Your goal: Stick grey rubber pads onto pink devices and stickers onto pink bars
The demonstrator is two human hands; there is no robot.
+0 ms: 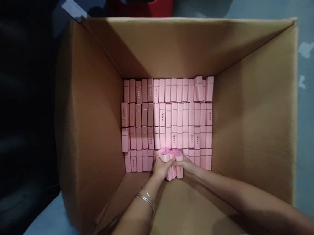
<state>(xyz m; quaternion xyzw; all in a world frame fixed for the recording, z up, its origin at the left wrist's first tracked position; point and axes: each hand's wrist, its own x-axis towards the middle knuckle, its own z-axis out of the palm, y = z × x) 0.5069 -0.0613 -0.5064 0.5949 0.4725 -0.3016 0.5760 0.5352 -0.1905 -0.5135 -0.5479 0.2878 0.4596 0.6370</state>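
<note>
The left hand (161,166) and the right hand (184,163) share one grip, closed from both sides on a cluster of small pink oblong cases (180,171). The cluster is inside a deep, open brown cardboard carton (188,45), at its near wall, over the middle of the nearest row. Each case is probably light and stiff, with smooth faces that could slide against each other; the seam across it may be a weak spot. The long outer sides look best to hold, squeezed together so that the middle one does not slip out.

Counted: two hands, one carton, apparently three cases in the grip, and four rows of matching pink packed cases (176,113). The farthest row has about fifteen; the hands hide part of the nearest, so its total cannot be told.
</note>
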